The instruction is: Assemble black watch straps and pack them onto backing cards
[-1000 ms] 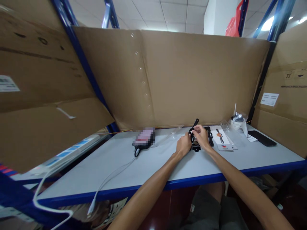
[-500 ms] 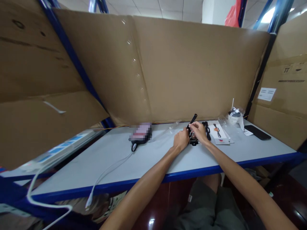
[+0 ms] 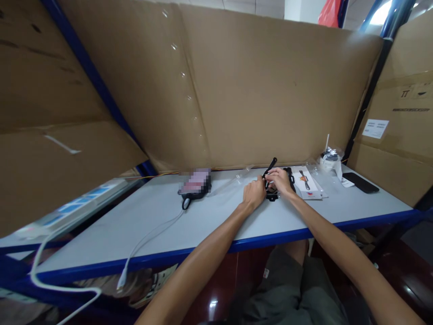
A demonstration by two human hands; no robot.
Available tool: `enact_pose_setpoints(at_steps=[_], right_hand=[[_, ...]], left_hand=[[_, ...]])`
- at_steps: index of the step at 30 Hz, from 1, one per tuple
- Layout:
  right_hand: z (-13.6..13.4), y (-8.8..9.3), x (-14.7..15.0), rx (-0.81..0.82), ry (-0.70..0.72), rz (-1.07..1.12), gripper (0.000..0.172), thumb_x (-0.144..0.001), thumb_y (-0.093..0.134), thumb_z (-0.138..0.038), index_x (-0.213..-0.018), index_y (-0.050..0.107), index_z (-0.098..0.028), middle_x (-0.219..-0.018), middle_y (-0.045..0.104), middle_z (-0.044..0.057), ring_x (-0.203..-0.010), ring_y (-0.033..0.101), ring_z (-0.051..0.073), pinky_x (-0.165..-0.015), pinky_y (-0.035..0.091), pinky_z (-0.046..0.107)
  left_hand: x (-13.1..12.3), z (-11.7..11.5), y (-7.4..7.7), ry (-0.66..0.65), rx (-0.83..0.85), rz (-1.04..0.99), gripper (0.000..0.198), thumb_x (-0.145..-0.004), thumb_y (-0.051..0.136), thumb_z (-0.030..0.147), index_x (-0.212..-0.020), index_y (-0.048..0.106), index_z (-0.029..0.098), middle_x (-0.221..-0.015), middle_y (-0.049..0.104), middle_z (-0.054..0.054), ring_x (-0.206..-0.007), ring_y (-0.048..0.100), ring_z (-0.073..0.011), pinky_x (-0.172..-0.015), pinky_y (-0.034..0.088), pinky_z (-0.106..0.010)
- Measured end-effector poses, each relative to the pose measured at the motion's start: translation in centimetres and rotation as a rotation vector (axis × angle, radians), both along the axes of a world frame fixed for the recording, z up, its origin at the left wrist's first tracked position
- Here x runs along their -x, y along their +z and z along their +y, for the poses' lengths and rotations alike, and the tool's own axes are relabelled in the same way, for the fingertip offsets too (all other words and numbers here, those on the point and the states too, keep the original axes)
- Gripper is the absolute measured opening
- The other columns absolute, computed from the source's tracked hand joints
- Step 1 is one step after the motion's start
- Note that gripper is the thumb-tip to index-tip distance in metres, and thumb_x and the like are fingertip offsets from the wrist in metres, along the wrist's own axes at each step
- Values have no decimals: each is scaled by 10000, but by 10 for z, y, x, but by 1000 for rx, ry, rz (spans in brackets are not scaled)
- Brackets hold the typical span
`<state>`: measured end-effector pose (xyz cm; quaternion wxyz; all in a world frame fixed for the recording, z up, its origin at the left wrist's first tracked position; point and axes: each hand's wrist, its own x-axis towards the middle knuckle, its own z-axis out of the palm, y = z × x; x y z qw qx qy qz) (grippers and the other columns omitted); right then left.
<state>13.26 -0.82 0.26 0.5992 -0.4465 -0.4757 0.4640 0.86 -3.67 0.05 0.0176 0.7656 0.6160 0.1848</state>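
Near the back of the table, my left hand [image 3: 254, 193] is closed around a black spokeshave-like tool [image 3: 271, 164]. Its slim handle sticks up and away, tilted to the right. The fingers of my right hand [image 3: 280, 179] are pinched at the tool's middle, close against my left fingers; what they press there is too small to make out. Just below the hands a black part with holes [image 3: 271, 197] lies on the table. Beside my right hand is another black piece [image 3: 290, 178], partly hidden, next to a white printed card [image 3: 306, 184] picturing a two-handled black tool.
A dark phone [image 3: 360, 182] lies at the right, near a plastic-wrapped white item [image 3: 330, 161]. On the left are a blurred-out device [image 3: 194, 185] with a cable [image 3: 142, 237] and a power strip [image 3: 83, 202]. Cardboard [image 3: 270, 90] walls the back; a blue edge [image 3: 277, 239] borders the table's front.
The camera view has shifted slightly, so the scene sits a little higher and further left. Both hands stay on the black tool, with only small finger movement.
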Motion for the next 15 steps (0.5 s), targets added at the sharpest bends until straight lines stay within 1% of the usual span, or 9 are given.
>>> enact_pose_setpoints(at_steps=[3, 5, 7, 9, 10, 12, 13, 15], right_hand=[[4, -3, 1, -80, -35, -108, 148, -668, 701, -86, -743, 625, -188, -663, 629, -43, -554, 586, 102, -441, 471, 176], [5, -3, 1, -106, -43, -127, 147, -666, 671, -62, -727, 627, -189, -671, 620, -51, -570, 585, 93, -481, 486, 171], [5, -2, 1, -95, -71, -68, 138, -706, 650, -67, -760, 627, -191, -686, 624, -48, -595, 599, 94, -517, 507, 176], [3, -1, -1, -9, -92, 23, 73, -794, 639, -124, -796, 610, -191, -673, 623, -35, -580, 601, 103, -509, 510, 189], [2, 0, -1, 58, -75, 55, 58, -842, 635, -170, -800, 599, -188, -653, 622, -25, -559, 598, 108, -493, 504, 194], [0, 2, -2, 196, 27, 69, 165, -910, 627, -260, -774, 588, -177, -607, 619, 0, -510, 581, 112, -466, 488, 200], [-1, 2, -1, 239, 91, 58, 206, -925, 624, -281, -757, 591, -168, -593, 621, 12, -493, 574, 110, -464, 484, 199], [-2, 2, 0, 216, 163, 22, 227, -930, 620, -262, -731, 603, -153, -583, 621, 22, -471, 560, 101, -462, 475, 195]], left_hand=[[-1, 0, 0, 3, 18, -34, 383, -1058, 261, 324, -1191, 579, 157, -1055, 750, -190, -1016, 729, -324, -793, 497, -370], [-2, 0, 1, 2, 22, -44, 384, -1058, 261, 322, -1193, 581, 159, -1059, 750, -189, -1016, 728, -325, -796, 497, -374], [-2, 0, 1, 9, 21, -51, 386, -1058, 260, 321, -1199, 581, 160, -1057, 750, -188, -1014, 728, -326, -802, 497, -381], [-2, 0, 1, 14, 16, -59, 395, -1061, 250, 325, -1204, 579, 160, -1048, 751, -186, -1007, 729, -325, -802, 498, -384], [-1, 1, 1, 14, 15, -61, 400, -1063, 244, 328, -1205, 578, 159, -1045, 752, -187, -1003, 730, -323, -800, 498, -385], [0, 1, 1, 17, 14, -51, 399, -1064, 243, 326, -1206, 575, 157, -1045, 751, -191, -997, 732, -317, -801, 500, -386], [0, 1, 1, 16, 12, -37, 384, -1060, 257, 318, -1208, 573, 157, -1047, 751, -192, -996, 732, -315, -803, 501, -386], [1, 1, 0, 11, 1, 0, 348, -1048, 298, 294, -1219, 568, 156, -1051, 750, -194, -994, 732, -320, -805, 503, -389]])
